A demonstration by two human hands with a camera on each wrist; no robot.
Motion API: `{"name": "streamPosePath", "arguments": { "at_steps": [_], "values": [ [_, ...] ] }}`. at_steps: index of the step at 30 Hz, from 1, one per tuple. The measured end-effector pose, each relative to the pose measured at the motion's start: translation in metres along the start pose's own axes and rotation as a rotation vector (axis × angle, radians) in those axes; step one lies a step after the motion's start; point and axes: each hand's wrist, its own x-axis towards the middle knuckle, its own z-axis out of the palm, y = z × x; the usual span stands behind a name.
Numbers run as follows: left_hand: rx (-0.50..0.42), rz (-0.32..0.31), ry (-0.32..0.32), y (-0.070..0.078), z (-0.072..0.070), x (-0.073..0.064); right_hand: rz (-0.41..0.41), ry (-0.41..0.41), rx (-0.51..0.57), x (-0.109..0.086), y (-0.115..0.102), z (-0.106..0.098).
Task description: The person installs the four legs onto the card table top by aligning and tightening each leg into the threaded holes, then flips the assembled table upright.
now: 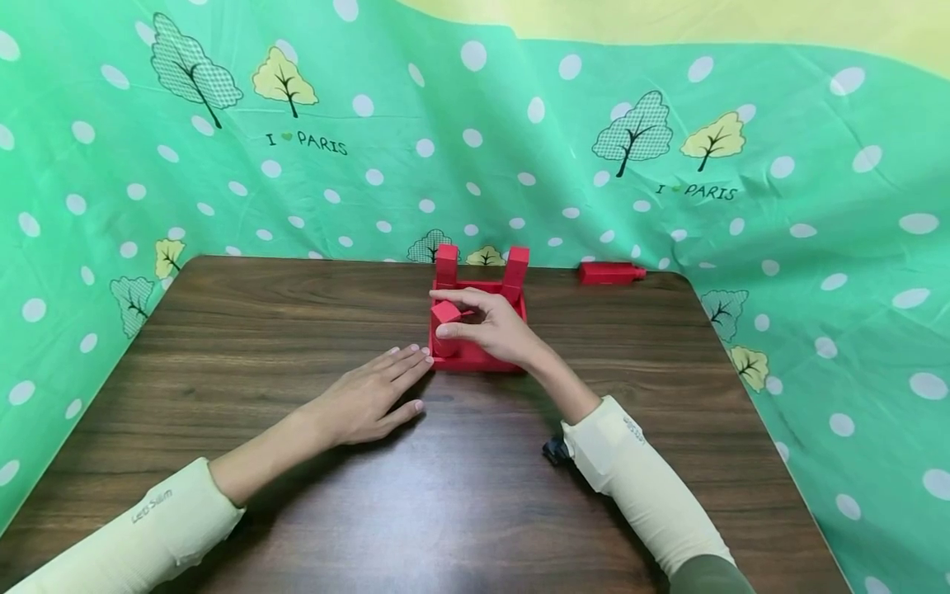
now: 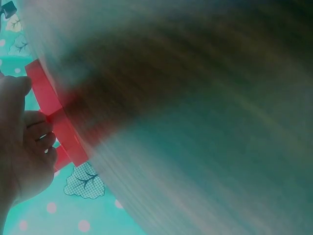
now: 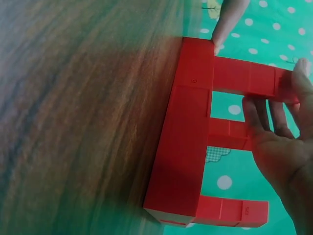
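At the near left corner of a red frame [image 1: 486, 365], grips an upright post [image 1: 446, 313] in the right hand [image 1: 496, 324], between thumb and fingers; rests the left hand [image 1: 373, 398] palm down, straight fingertips touching that corner. Has, beyond the right hand, the nearer one, a loose block [image 1: 609, 273] lying lengthwise near the far edge of the table [image 1: 475, 495]. Looks smooth, square-edged, perhaps plastic, above glossy wood grain.

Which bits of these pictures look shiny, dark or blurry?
Head view: pale glare on the near part of the table; left wrist view: a wide dark patch across the hazy, smeared table; right wrist view: the table looks soft, while the red tray looks crisper.
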Motion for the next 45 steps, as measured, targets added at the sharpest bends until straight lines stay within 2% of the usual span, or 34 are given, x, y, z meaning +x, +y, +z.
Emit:
{"name": "streamPosePath", "arguments": {
  "at_steps": [6,13,21,27,34,38,45],
  "values": [
    [-0.005,0.004,0.001,0.000,0.000,0.000,-0.049,-0.034,-0.104,-0.002,0.001,-0.004],
    [-0.014,0.000,-0.004,0.000,-0.001,0.001,-0.008,-0.015,-0.115,-0.002,0.000,-0.003],
    [-0.018,-0.002,-0.009,0.000,-0.001,0.001,-0.049,-0.031,-0.110,-0.001,0.002,-0.003],
    [-0.012,-0.001,-0.004,0.001,-0.001,0.000,-0.037,0.028,-0.116,-0.001,-0.001,0.001],
    [-0.008,-0.007,-0.001,0.001,0.001,0.000,-0.069,0.120,-0.213,0.001,-0.008,0.009],
    [-0.004,-0.010,0.000,0.001,0.002,0.000,-0.076,0.136,-0.231,0.002,-0.009,0.010],
    [-0.001,-0.008,0.013,-0.001,0.005,0.000,-0.064,0.136,-0.189,0.004,-0.011,0.011]
  ]
}}
